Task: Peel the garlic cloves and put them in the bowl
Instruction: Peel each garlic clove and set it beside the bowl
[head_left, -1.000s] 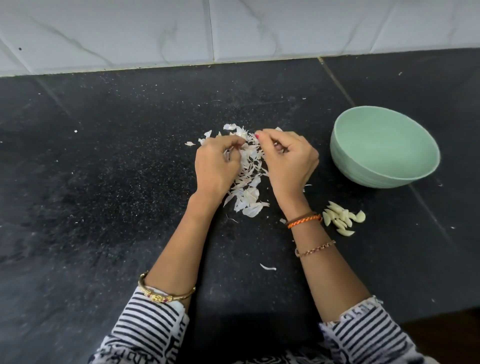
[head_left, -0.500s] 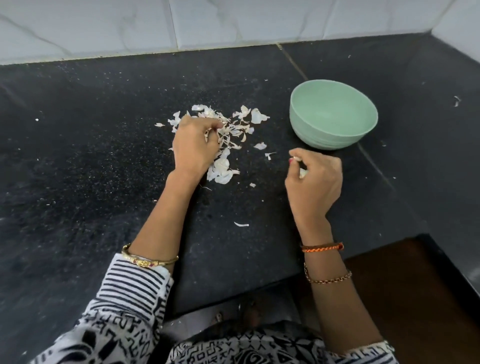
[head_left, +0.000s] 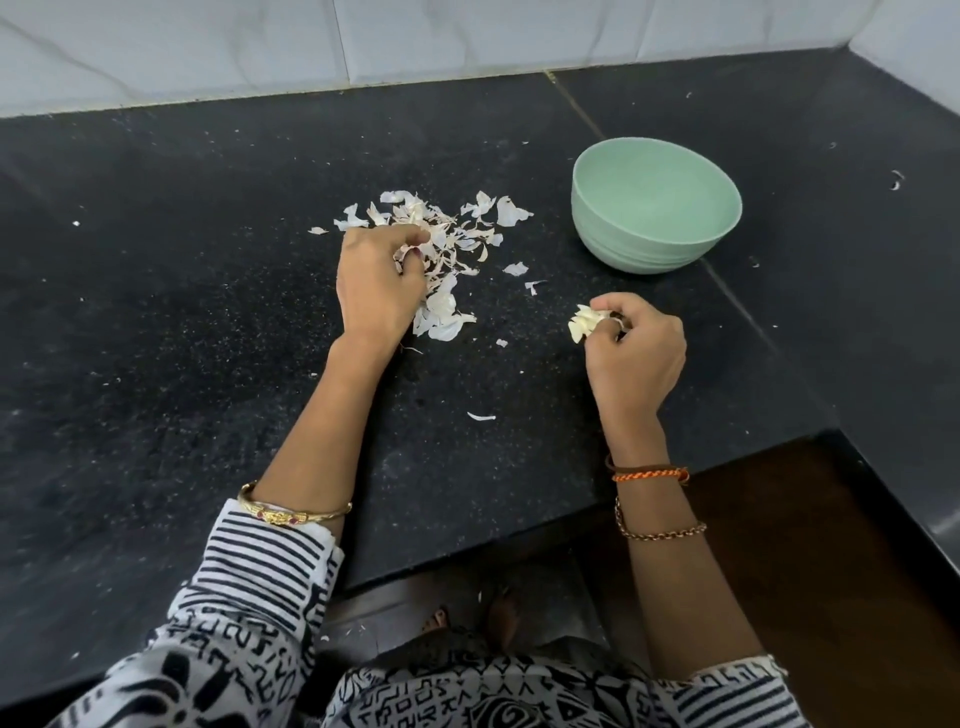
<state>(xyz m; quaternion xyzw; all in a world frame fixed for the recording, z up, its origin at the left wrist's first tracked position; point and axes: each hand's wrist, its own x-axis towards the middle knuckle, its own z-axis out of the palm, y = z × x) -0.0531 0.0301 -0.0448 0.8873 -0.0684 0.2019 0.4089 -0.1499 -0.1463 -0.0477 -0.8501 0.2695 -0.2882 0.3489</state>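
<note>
A pale green bowl (head_left: 655, 249) stands on the black counter at the right, and I see nothing inside it. Left of the bowl lies a heap of white garlic skins (head_left: 457, 239). My left hand (head_left: 376, 283) rests on the heap's left side, its fingers curled around some of the skins. My right hand (head_left: 636, 353) is nearer to me, below the bowl. Its fingertips pinch a small bunch of peeled garlic cloves (head_left: 583, 322) just above the counter. Whether more cloves lie under this hand is hidden.
Stray skin flakes (head_left: 480, 416) dot the black stone counter (head_left: 208, 312). The white tiled wall (head_left: 415, 41) runs along the back and the right corner. The counter's front edge steps back at the right, with the dark floor (head_left: 805, 545) below.
My right hand has left the skin heap and moved right and toward me, to the peeled cloves. The left hand stays at the heap. My view has shifted, so the bowl sits more central.
</note>
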